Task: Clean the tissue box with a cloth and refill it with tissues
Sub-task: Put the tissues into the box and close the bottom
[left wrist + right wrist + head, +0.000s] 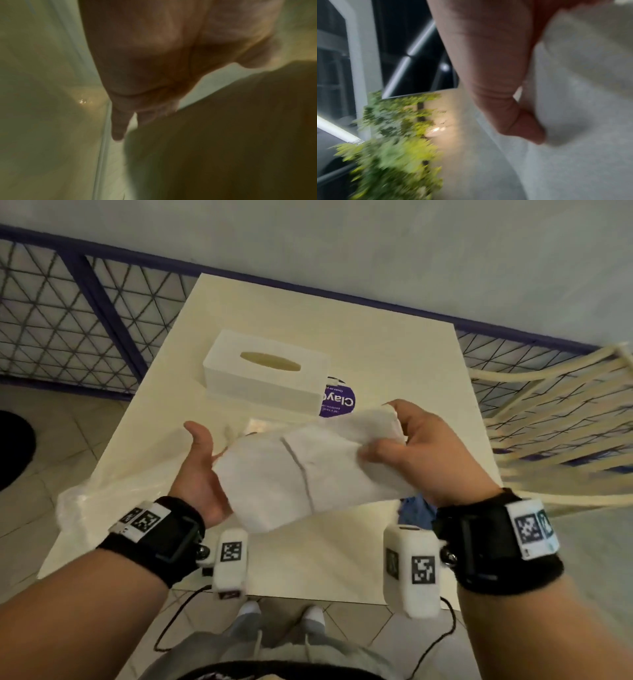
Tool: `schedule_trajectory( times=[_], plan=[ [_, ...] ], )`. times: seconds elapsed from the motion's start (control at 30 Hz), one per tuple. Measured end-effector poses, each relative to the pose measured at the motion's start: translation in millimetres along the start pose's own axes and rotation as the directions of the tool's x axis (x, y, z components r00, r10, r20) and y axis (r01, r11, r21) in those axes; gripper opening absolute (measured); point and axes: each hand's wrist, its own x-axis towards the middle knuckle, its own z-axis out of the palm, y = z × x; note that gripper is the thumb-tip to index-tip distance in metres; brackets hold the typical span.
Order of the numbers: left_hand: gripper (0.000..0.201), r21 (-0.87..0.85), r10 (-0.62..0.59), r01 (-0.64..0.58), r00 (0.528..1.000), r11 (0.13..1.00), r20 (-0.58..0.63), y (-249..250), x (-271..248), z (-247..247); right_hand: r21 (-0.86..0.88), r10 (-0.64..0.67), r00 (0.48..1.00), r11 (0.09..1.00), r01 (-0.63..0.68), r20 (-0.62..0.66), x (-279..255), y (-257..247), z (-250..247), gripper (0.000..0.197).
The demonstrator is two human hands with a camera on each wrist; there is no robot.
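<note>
A thick stack of white tissues (308,470) hangs above the table between both my hands. My left hand (202,470) lies against its left end with the thumb raised off it; the fingers (118,128) look straight beside the tissue stack (223,135). My right hand (404,440) grips the right end, thumb on top and fingers curled under. In the right wrist view that thumb (522,121) presses into the tissue stack (582,128). The white tissue box (267,371) stands beyond on the cream table (394,364), its oval slot facing up and dark.
A clear plastic wrapper (102,498) lies on the table's left side under my left wrist. A round purple label (339,402) sits beside the box. A blue cloth (416,511) shows below my right hand. A cream slatted chair (565,419) stands to the right.
</note>
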Motion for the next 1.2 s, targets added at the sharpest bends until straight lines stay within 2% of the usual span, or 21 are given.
schedule_trajectory(
  times=[0.07,0.13,0.23,0.3,0.37,0.47,0.6,0.7,0.77,0.8,0.97,1.13,1.17,1.2],
  plan=[
    [0.095,0.071,0.037,-0.044,0.994,0.997,0.105,-8,1,-3,0.194,0.095,0.995,0.977,-0.092,-0.008,-4,37,7,0.024],
    [0.1,0.253,0.095,-0.133,0.983,0.958,0.155,-18,4,-7,0.291,0.143,0.989,0.948,-0.13,-0.023,-10,74,18,0.028],
    [0.088,0.551,0.193,-0.236,0.972,0.801,0.136,-32,3,-13,0.374,0.15,0.987,0.92,-0.12,-0.051,-18,115,39,0.037],
    [0.072,0.706,0.251,-0.248,0.963,0.664,0.102,-40,4,-21,0.339,0.156,0.986,0.932,-0.126,-0.062,-20,137,49,0.039],
    [0.059,0.809,0.254,-0.215,0.964,0.548,0.084,-47,8,-31,0.293,0.149,0.987,0.948,-0.123,-0.066,-21,153,54,0.04],
    [0.055,0.854,0.234,-0.21,0.966,0.476,0.107,-56,10,-38,0.251,0.133,0.988,0.962,-0.111,-0.075,-23,163,58,0.043],
    [0.045,0.876,0.302,-0.249,0.945,0.414,0.126,-61,10,-35,0.195,0.122,0.988,0.975,-0.102,-0.094,-21,168,60,0.041],
    [0.056,0.891,0.288,-0.226,0.951,0.393,0.114,-66,11,-39,0.11,0.135,0.984,0.986,-0.122,-0.115,-20,174,60,0.041],
    [0.064,0.92,0.266,-0.215,0.955,0.327,0.129,-68,11,-41,0.078,0.139,0.983,0.988,-0.131,-0.122,-18,177,60,0.041],
    [0.062,0.93,0.274,-0.219,0.952,0.294,0.138,-67,11,-42,0.068,0.135,0.982,0.989,-0.128,-0.128,-17,178,59,0.042],
    [0.043,0.939,0.362,-0.234,0.923,0.253,0.133,-59,14,-37,0.023,0.108,0.977,0.994,-0.106,-0.181,-14,178,54,0.042],
    [0.056,0.977,0.278,-0.136,0.957,0.167,0.086,-66,12,-39,-0.048,0.148,0.981,0.987,-0.155,-0.125,-13,179,56,0.041],
    [0.055,0.976,0.293,-0.14,0.952,0.168,0.086,-65,13,-40,-0.049,0.161,0.979,0.985,-0.168,-0.121,-11,176,54,0.04],
    [0.049,0.968,0.309,-0.141,0.948,0.207,0.072,-61,13,-38,-0.012,0.186,0.976,0.982,-0.189,-0.117,-8,171,51,0.039]
  ],
)
